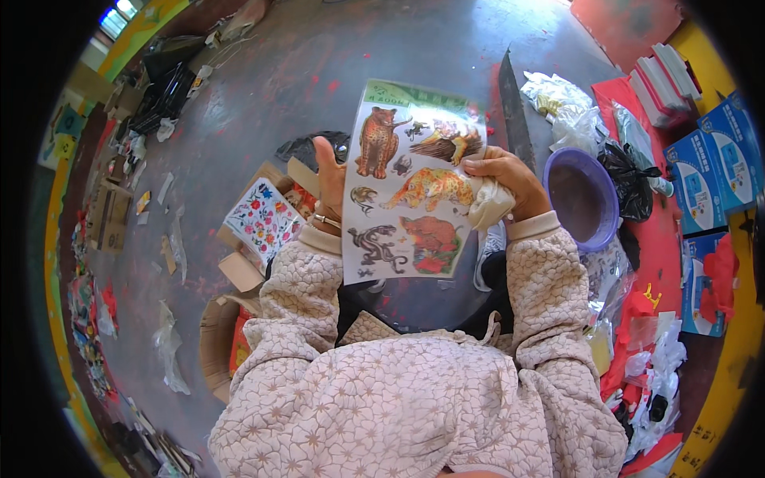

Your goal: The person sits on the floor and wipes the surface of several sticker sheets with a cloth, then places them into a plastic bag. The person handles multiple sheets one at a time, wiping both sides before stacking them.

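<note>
A white sheet of animal pictures (410, 185) with a green top band is held up in front of me, showing spotted cats, a reddish animal and dark figures. My right hand (518, 182) pinches its right edge, thumb on the printed face. Bunched under that hand's fingers is a cream cloth (490, 203). At the sheet's left edge is my left hand (329, 185), its thumb stretched up and apart from the paper. The left fingers are mostly hidden behind the sheet. Left of this hand, a floral-patterned sheet (263, 219) lies on an opened cardboard box (241, 271).
A purple basin (582, 199) stands to my right, beside a black plastic bag (628, 179) and crumpled clear plastic (564, 103). Blue boxes (713, 171) line the right side. Another cardboard box (213, 342) sits at my left knee. Scraps and cartons litter the far left floor.
</note>
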Motion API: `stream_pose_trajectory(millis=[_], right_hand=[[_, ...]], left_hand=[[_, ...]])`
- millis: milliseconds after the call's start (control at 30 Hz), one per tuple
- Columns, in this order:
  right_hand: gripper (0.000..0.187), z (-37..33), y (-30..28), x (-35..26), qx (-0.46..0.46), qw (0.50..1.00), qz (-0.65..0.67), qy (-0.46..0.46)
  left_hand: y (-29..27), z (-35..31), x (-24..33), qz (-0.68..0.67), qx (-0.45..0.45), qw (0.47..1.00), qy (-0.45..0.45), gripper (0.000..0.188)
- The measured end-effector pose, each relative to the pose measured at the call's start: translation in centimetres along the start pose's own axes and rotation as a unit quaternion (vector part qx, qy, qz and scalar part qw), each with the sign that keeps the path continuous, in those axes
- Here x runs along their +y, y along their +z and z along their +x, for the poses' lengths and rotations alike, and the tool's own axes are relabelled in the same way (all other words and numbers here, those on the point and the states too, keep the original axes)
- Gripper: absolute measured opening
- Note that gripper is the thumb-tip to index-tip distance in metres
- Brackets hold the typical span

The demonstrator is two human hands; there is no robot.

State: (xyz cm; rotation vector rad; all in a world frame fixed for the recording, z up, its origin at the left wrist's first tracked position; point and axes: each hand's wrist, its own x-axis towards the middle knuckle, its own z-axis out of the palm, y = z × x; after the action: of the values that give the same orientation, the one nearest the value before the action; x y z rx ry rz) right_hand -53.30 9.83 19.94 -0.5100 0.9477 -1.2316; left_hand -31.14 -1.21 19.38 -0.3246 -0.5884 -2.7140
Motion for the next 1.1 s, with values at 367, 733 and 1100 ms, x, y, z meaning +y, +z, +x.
stream_pose_trajectory(millis=[367,733,1100], right_hand=[[0.022,-1.3,-1.6,-3.8,0.288,0.926,-0.139,-0.2],[0.005,4.7,9.7,6.9,0.192,0.764,-0.443,-0.429],[0.008,-1.5,6.6,1.0,-0.025,0.913,-0.333,-0.233]], left_hand=[[-2.4,-0.8,0.8,-0.037,0.098,0.994,-0.029,0.04],[-5.0,0.2,-1.1,0.029,0.084,0.996,-0.002,0.042],[-2.8,-0.6,0.5,-0.009,0.24,0.971,-0.014,0.041]])
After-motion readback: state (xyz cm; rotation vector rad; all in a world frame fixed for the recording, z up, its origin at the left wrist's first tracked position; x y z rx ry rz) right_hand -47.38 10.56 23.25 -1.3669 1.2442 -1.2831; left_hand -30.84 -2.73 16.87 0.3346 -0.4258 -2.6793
